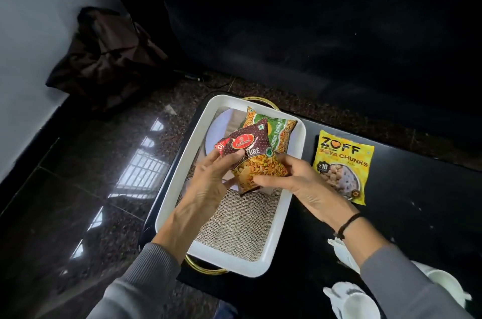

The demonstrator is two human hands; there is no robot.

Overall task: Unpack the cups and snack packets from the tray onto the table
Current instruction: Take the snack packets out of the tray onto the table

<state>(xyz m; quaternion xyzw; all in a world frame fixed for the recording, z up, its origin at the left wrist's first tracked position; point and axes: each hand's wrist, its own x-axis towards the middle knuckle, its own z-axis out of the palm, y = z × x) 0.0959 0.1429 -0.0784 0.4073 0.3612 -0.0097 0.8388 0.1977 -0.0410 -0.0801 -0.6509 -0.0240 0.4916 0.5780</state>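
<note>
A white rectangular tray (pixel 263 261) with gold handles sits on the black table (pixel 407 219), lined with burlap. Over its middle, my left hand (pixel 208 178) and my right hand (pixel 300 183) both grip a maroon Haldiram's mixture packet (pixel 250 154), lifted above the tray. Behind it a green and orange snack packet (pixel 280 131) leans in the tray's far end. A yellow Zoff soya chunks packet (pixel 341 164) lies flat on the table right of the tray. White cups (pixel 350 303) stand at the near right, partly hidden by my right sleeve.
A white plate (pixel 219 131) lies in the tray's far left corner. Glossy dark granite floor (pixel 91 175) spreads to the left. A dark brown bag (pixel 104 58) slumps against the wall at the far left. A black sofa (pixel 313 31) fills the background.
</note>
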